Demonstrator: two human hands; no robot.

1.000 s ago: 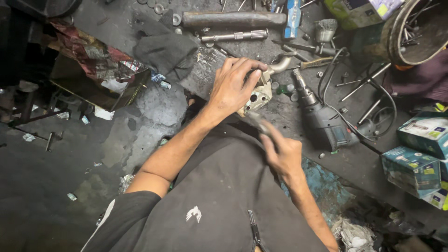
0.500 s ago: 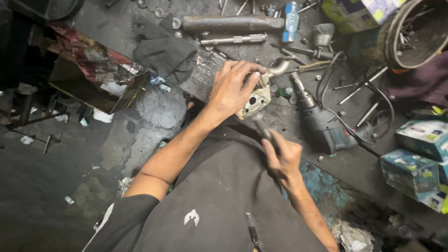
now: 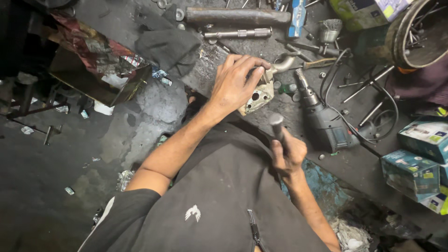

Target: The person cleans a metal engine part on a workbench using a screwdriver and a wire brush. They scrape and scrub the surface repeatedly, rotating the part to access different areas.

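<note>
**Hands on a metal casting at a cluttered workbench**

Head view: the left hand point(image 3: 238, 84) is spread over a pale metal casting point(image 3: 257, 97) with round holes, fingers clamped on its top, pressing it onto a dark worn block point(image 3: 207, 65) at the bench edge. A curved metal pipe point(image 3: 284, 60) sticks out from the casting's far side. The right hand point(image 3: 288, 156) is closed in a fist around a short metal rod point(image 3: 277, 127), held upright just below the casting and apart from it. To the right an electric drill point(image 3: 324, 121) lies on the bench, cable looped beside it. A long steel bar point(image 3: 238, 16) and a black cloth point(image 3: 170, 46) lie farther back; blue boxes point(image 3: 415, 158) are stacked at the right edge
</note>
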